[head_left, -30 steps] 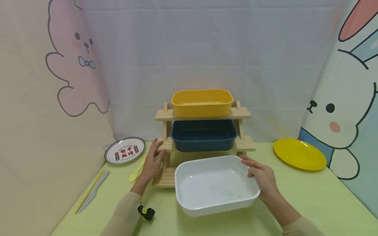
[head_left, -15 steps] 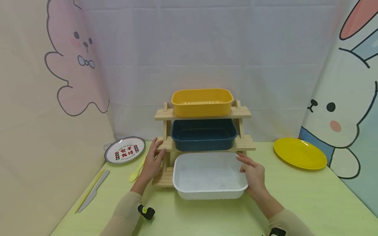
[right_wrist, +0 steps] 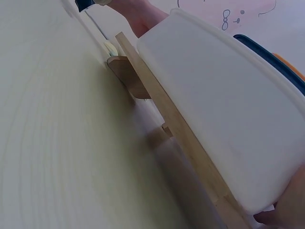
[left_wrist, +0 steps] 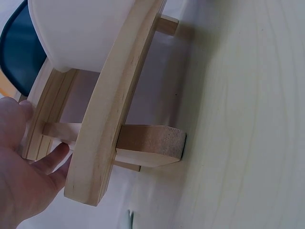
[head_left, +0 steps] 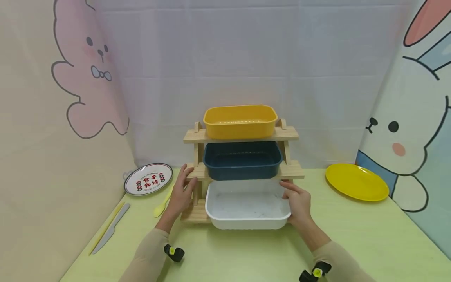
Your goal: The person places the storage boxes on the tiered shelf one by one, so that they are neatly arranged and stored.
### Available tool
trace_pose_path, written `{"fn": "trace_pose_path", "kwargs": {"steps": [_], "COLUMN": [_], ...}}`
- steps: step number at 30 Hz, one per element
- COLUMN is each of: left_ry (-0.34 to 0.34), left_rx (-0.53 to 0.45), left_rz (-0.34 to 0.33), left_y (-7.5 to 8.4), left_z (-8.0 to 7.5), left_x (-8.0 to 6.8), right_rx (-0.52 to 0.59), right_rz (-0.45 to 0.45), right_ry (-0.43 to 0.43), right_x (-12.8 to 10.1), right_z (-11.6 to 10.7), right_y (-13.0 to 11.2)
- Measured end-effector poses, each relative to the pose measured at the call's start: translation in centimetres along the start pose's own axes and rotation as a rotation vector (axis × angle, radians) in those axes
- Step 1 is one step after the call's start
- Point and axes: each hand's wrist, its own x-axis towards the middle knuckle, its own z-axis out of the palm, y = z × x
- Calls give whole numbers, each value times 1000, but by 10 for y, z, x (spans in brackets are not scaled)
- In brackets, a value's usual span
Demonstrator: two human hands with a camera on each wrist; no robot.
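Observation:
A white rectangular tub (head_left: 248, 224) sits at the bottom shelf of a three-tier wooden rack (head_left: 193, 214), its front wall facing me. My right hand (head_left: 298, 203) grips the tub's right side, thumb at the rim and fingers around the outside. In the right wrist view, the tub's underside lies along the bottom plank (right_wrist: 178, 129). My left hand (head_left: 180, 196) holds the left end of the middle shelf, with the thumb on one face of the plank and fingers on the other. A dark blue tub (head_left: 243, 173) occupies that shelf, and a yellow tub (head_left: 241, 132) the top one.
Left of the rack lie a white plate with red lettering (head_left: 148, 179), a yellow spoon (head_left: 160, 209), a grey knife (head_left: 112, 229) and a thin yellow utensil (head_left: 105, 229). A yellow plate (head_left: 356, 182) rests at the right. A cloth backdrop (head_left: 246, 58) hangs close behind the rack.
My right hand has moved the white tub left and back, from tilted in front of the rack to level at the bottom shelf. The left hand stays on the middle shelf.

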Motion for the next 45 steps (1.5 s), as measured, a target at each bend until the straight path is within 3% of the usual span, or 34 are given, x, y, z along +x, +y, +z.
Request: {"fn": "trace_pose_path", "kwargs": {"steps": [4,10,14,23,30,33,36,41,45], "left_ry": [-6,12,15,11,3,-7,-8,-2,-11], "left_rx": [5,11,21,19,-9,-10,-9,15,-1], "left_rz": [2,21,30,25,6,0,4,18,6], "left_y": [1,-28,-36,-28,1,6,-1,-28,-23], "left_z": [-2,1,3,2,0,1,2,4,1], "left_x": [-1,5,6,5,-2,-3,-1,7,5], "right_rx": [17,40,44,52,58,47,28,13,35], "right_rz": [-11,-25,-30,-27,-26,-22,-16,-23,-2], "right_ry": [2,-13,8,29,19,24,28,17,-68], "right_x": [1,6,10,12,11,11,10,10,10], "right_z": [4,9,9,9,10,9,8,8,2], "right_y": [2,7,6,3,1,0,0,1,0]}}
